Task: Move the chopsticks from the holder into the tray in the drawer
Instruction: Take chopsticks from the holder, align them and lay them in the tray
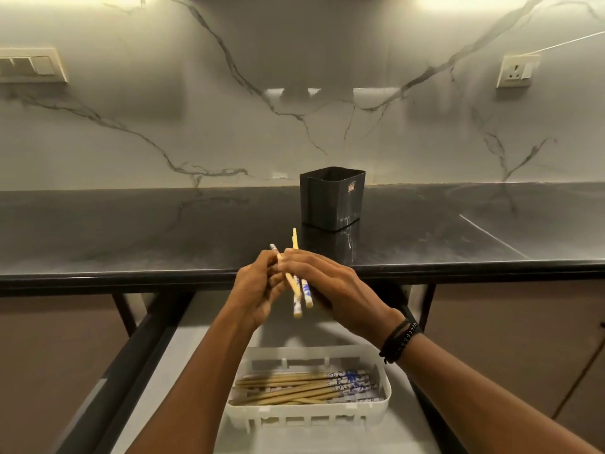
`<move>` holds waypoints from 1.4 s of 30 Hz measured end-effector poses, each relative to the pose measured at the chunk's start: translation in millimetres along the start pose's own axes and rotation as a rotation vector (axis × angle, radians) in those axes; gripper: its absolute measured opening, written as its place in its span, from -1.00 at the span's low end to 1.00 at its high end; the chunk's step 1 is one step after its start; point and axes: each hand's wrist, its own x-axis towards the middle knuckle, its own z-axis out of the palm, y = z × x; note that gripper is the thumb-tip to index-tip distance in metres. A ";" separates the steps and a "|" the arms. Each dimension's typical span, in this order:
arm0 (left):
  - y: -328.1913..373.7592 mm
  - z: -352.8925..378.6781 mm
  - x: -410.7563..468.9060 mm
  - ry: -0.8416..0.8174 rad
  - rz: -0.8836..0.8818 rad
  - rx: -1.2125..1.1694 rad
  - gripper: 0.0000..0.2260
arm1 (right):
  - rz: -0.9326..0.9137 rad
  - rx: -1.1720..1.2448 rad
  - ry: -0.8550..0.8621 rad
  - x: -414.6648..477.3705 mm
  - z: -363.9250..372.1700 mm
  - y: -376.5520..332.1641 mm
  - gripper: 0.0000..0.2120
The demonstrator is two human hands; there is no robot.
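A black square holder (332, 198) stands on the dark counter, and I see no chopsticks sticking out of it. My left hand (258, 290) and my right hand (324, 283) meet above the counter's front edge, both closed around a small bunch of bamboo chopsticks (299, 294) with blue-and-white patterned ends. The bunch is held roughly upright, slightly tilted. Below, a white slotted tray (309, 417) sits in the open drawer (170, 371), with several more chopsticks (304, 386) lying lengthwise in it.
The dark glossy counter (131, 231) runs across the view with a marble backsplash behind. A switch panel (31, 65) is on the wall at left and a socket (515, 72) at right. Dark drawer rails (124, 365) flank the tray.
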 end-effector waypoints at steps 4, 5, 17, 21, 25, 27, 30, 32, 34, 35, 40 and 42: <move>7.7 3.4 0.2 0.174 0.206 -0.129 -0.81 | 0.316 0.221 0.294 5.0 -6.1 4.8 -0.76; 11.2 2.5 0.1 0.199 0.249 -0.134 -0.81 | 0.386 0.322 0.383 6.4 -8.1 6.6 -0.79; -26.0 14.8 0.2 -0.033 1.210 1.092 -0.71 | 0.897 0.954 0.403 11.3 -18.3 6.2 -0.80; -28.9 14.9 -1.2 -0.031 1.237 1.078 -0.67 | 0.931 1.053 0.403 8.4 -16.6 5.4 -0.74; -35.2 15.6 -2.4 0.146 1.341 1.265 -0.70 | 0.946 1.097 0.515 7.1 -17.3 6.6 -0.74; -36.7 19.8 -6.9 0.072 1.377 1.232 -0.81 | 0.967 1.152 0.604 6.8 -19.7 10.9 -0.73; -41.2 32.2 -17.0 -0.056 1.115 1.002 -0.89 | 0.992 1.290 0.701 3.8 -24.1 17.7 -0.75; -39.5 38.7 -16.8 0.022 0.640 0.636 -0.82 | 0.997 1.382 0.718 2.3 -23.6 19.2 -0.75; -32.6 36.4 -12.7 -0.018 0.250 0.206 -0.68 | 1.011 1.460 0.697 2.2 -20.3 18.0 -0.73; -28.9 32.7 -9.8 -0.039 0.190 0.077 -0.63 | 1.023 1.484 0.679 2.1 -18.2 17.4 -0.73; -19.5 26.1 -11.7 -0.039 0.150 -0.261 -0.76 | 1.071 1.470 0.556 1.5 -13.2 16.1 -0.66; -15.3 25.0 -13.3 -0.026 0.143 -0.326 -0.81 | 1.061 1.451 0.517 2.4 -16.8 16.4 -0.60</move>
